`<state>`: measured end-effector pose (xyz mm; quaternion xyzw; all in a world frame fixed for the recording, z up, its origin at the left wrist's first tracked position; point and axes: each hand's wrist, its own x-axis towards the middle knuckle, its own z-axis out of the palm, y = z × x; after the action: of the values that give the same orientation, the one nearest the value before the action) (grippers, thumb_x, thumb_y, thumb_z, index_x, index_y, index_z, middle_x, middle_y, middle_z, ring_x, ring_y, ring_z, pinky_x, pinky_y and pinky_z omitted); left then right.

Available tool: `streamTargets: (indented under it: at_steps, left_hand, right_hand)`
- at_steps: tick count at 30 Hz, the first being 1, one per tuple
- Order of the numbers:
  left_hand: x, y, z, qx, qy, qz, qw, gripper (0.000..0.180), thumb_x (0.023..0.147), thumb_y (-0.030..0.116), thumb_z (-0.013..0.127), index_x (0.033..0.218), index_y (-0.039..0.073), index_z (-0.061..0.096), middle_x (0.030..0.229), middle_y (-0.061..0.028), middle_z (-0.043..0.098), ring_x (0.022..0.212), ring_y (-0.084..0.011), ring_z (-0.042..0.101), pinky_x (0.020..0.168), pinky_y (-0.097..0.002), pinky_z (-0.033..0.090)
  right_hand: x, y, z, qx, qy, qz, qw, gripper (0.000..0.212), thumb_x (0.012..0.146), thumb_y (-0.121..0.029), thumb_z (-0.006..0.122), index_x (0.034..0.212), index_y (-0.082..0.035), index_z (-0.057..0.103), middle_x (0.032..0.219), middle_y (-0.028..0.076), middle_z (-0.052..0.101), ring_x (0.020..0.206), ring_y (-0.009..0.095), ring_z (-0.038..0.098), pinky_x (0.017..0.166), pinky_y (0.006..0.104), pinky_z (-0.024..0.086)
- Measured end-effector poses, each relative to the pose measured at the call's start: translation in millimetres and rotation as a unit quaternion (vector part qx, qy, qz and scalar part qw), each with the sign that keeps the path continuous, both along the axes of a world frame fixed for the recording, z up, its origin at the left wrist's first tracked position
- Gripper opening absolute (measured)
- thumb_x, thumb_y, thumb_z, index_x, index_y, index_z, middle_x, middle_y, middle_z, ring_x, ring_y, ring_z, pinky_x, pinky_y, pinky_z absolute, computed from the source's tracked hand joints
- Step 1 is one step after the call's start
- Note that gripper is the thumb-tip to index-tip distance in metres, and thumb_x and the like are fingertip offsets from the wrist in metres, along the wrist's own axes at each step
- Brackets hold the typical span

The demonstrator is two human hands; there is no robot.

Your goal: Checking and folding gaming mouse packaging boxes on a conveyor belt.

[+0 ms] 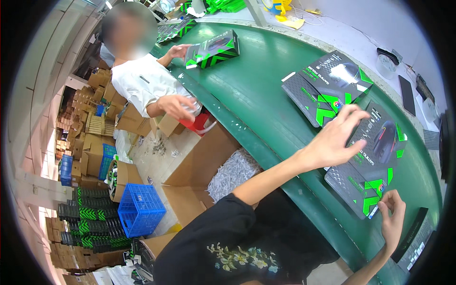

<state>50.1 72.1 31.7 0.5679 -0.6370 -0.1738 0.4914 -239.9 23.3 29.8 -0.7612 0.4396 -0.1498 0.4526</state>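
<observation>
Two black-and-green computer mouse boxes, each with a mouse pictured on it, lie on the green conveyor belt (266, 104). Over the gap between the farther box (349, 71) and the nearer box (380, 135) hovers my left hand (335, 140). It is open, with the fingers spread and nothing held. My right hand (392, 216) is at the lower right edge of the nearer box, its fingers curled toward the thumb. A small white piece shows by its fingertips; what they pinch is too small to make out.
Across the belt's far left, a person in white (147, 85) has a hand on another mouse box (212, 49). A carton of shredded paper (232, 175) stands against the belt. A blue crate (141, 209) and stacked black-green boxes (90, 218) are on the left. A phone (406, 95) lies on the right ledge.
</observation>
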Motion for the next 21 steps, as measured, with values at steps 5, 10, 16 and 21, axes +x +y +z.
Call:
streamTargets:
  at_steps: [5, 10, 16, 21]
  left_hand:
    - [25, 43, -17, 0.114, -0.025, -0.064, 0.991, 0.03, 0.087, 0.012, 0.065, 0.113, 0.001, 0.057, 0.097, -0.0119, 0.064, 0.081, -0.0212, 0.065, 0.071, -0.0339, 0.052]
    - [27, 38, -4, 0.197, 0.027, -0.097, 0.975, 0.017, 0.086, 0.01, 0.068, 0.099, 0.001, 0.063, 0.078, -0.009, 0.068, 0.067, -0.0139, 0.063, 0.063, -0.0297, 0.051]
    - [40, 43, -1, 0.238, 0.05, -0.083, 0.966, 0.016, 0.084, 0.006, 0.071, 0.098, 0.0, 0.066, 0.083, -0.0035, 0.068, 0.076, -0.0098, 0.062, 0.071, -0.0241, 0.049]
    - [38, 26, 8, 0.271, 0.03, -0.122, 0.954, 0.013, 0.086, 0.005, 0.069, 0.097, 0.001, 0.064, 0.083, -0.0031, 0.067, 0.077, -0.0094, 0.061, 0.071, -0.0255, 0.049]
  right_hand:
    - [13, 34, 30, -0.197, -0.012, 0.024, 0.98, 0.011, 0.082, 0.009, 0.057, 0.086, 0.003, 0.049, 0.086, 0.011, 0.055, 0.081, 0.019, 0.054, 0.084, 0.0293, 0.044]
    - [-3, 49, 41, -0.141, -0.13, -0.107, 0.976, 0.012, 0.079, 0.012, 0.056, 0.085, 0.002, 0.053, 0.091, 0.012, 0.061, 0.086, 0.018, 0.058, 0.087, 0.0302, 0.044]
    - [177, 125, 57, -0.068, -0.368, 0.16, 0.914, 0.03, 0.072, 0.003, 0.067, 0.101, 0.001, 0.064, 0.095, 0.016, 0.067, 0.084, 0.033, 0.066, 0.078, 0.0367, 0.053]
    - [170, 128, 50, -0.142, -0.261, 0.276, 0.914, 0.025, 0.073, -0.002, 0.066, 0.098, 0.0, 0.062, 0.113, 0.014, 0.063, 0.096, 0.031, 0.062, 0.083, 0.0376, 0.049]
